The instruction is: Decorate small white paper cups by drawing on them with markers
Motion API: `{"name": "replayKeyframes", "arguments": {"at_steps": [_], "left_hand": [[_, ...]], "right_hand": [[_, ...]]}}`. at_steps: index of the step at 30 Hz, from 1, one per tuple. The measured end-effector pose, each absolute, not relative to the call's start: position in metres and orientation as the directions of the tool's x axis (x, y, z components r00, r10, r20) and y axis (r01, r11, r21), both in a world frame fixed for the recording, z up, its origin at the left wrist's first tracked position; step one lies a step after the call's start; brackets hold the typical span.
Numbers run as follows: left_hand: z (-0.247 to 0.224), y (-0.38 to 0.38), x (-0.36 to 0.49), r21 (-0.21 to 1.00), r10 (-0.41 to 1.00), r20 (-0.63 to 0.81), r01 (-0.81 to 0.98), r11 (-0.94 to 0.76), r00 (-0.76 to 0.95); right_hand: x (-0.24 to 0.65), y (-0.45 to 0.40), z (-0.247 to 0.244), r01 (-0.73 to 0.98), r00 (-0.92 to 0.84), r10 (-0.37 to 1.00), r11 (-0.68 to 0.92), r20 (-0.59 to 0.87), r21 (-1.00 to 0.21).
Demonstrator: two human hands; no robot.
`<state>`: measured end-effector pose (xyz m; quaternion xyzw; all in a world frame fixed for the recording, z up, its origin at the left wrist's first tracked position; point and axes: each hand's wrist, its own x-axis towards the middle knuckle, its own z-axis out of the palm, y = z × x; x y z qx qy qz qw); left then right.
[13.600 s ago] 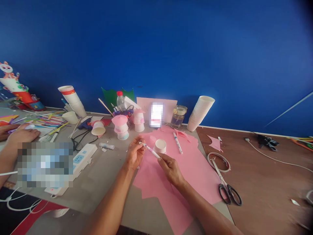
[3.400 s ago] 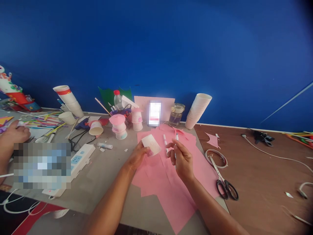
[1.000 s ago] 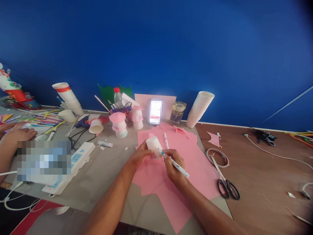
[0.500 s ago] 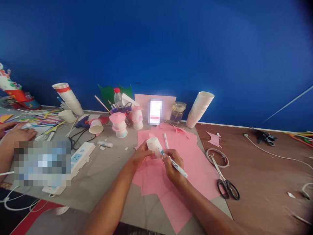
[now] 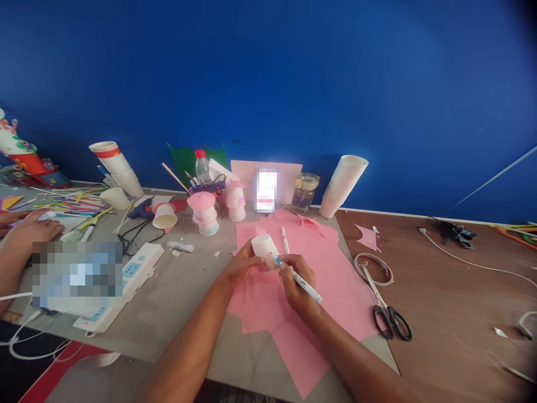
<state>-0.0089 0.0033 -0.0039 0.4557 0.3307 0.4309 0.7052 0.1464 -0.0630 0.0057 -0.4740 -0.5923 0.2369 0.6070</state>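
Above pink paper (image 5: 335,302) on a table (image 5: 168,341), a paper cup (image 5: 263,246) sits tilted at the nearer left hand's (image 5: 241,268) two o'clock, fingers closed around it. Toward four o'clock, the right hand (image 5: 300,282) pinches an acrylic marker (image 5: 309,290) aligned ten-to-four, tip apparently touching the cup.
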Motion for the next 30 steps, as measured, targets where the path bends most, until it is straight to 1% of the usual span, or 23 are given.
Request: {"name": "replayKeyframes", "arguments": {"at_steps": [15,22,25,30], "left_hand": [[-0.006,0.004,-0.01,0.932,0.906,-0.063,-0.299,0.203,0.419],[-0.004,0.005,-0.009,0.922,0.909,-0.061,-0.325,0.209,0.411],[-0.003,0.004,-0.009,0.922,0.912,-0.059,-0.329,0.206,0.406],[-0.003,0.003,-0.01,0.922,0.909,-0.059,-0.326,0.208,0.412]], "right_hand": [[0.146,-0.063,0.008,0.296,0.185,0.845,0.438,0.501,-0.848],[0.147,-0.063,0.015,0.173,0.249,0.866,0.401,0.433,-0.9],[0.148,-0.062,0.016,0.129,0.248,0.874,0.397,0.417,-0.909],[0.148,-0.062,0.013,0.123,0.224,0.885,0.391,0.409,-0.912]]}}
